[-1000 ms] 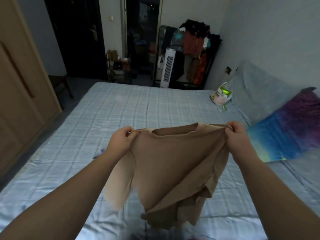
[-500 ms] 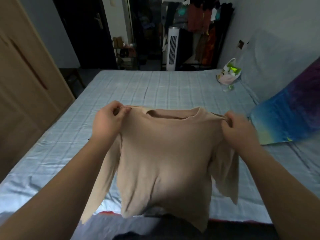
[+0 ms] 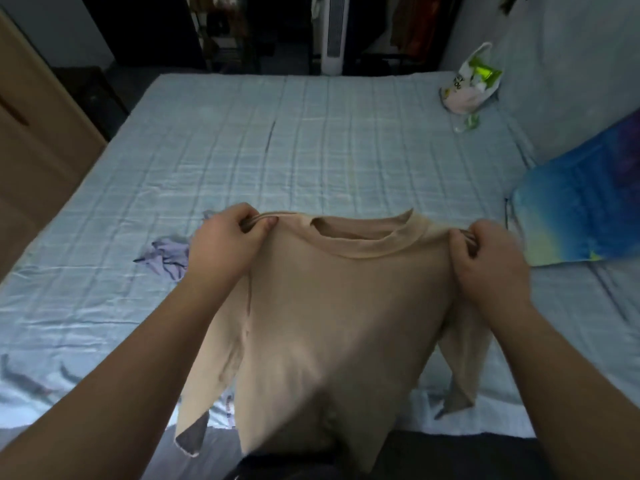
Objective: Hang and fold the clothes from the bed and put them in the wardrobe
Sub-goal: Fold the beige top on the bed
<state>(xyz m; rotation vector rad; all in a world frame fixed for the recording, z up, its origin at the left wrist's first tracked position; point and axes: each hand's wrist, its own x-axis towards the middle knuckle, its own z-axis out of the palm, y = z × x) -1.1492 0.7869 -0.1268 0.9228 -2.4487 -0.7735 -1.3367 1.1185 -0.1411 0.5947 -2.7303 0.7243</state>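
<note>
The left hand (image 3: 221, 244) grips one shoulder of the beige top (image 3: 346, 323), its fingers (image 3: 239, 216) curled over a bunched fold of cloth with the thumb pressed against it. The right hand (image 3: 491, 261) grips the other shoulder the same way, its fingers (image 3: 462, 245) closed tight round the seam. The neckline stretches across between the two sets of fingers. The top hangs down from them above the near edge of the bed (image 3: 311, 150), a sleeve dangling below each wrist. Just outside the left fingers a crumpled lilac garment (image 3: 166, 258) lies on the checked sheet. Outside the right fingers rests a blue and green pillow (image 3: 581, 209). Well beyond the right fingers a white plastic bag (image 3: 467, 84) sits on the bed by the wall. Well off to the outside of the left fingers stands the wooden wardrobe (image 3: 34, 133)
</note>
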